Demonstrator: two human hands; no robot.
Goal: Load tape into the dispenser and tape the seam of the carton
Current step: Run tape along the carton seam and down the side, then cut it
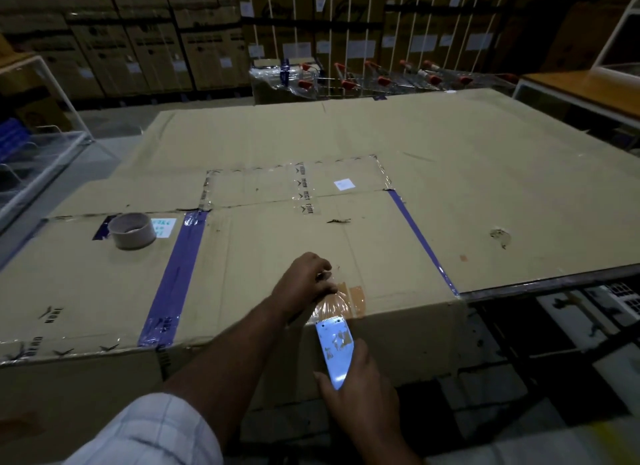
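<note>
Two hands (pixel 304 281) (pixel 360 392), tape (pixel 332 305), carton (pixel 277 256)

A tape roll (pixel 131 230) sits on the carton (pixel 277 243), left of its seam (pixel 349 246).

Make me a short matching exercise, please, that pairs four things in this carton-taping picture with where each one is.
Things:
1. empty tape core
2. left hand
3. right hand
4. wide blue tape strip

Places:
A. gripping the metal dispenser against the carton's front face
B. standing on the carton top, far left
C. running front to back across the carton top, left of the hands
D. pressing clear tape at the carton's front edge

Pairs: 1-B, 2-D, 3-A, 4-C
</note>
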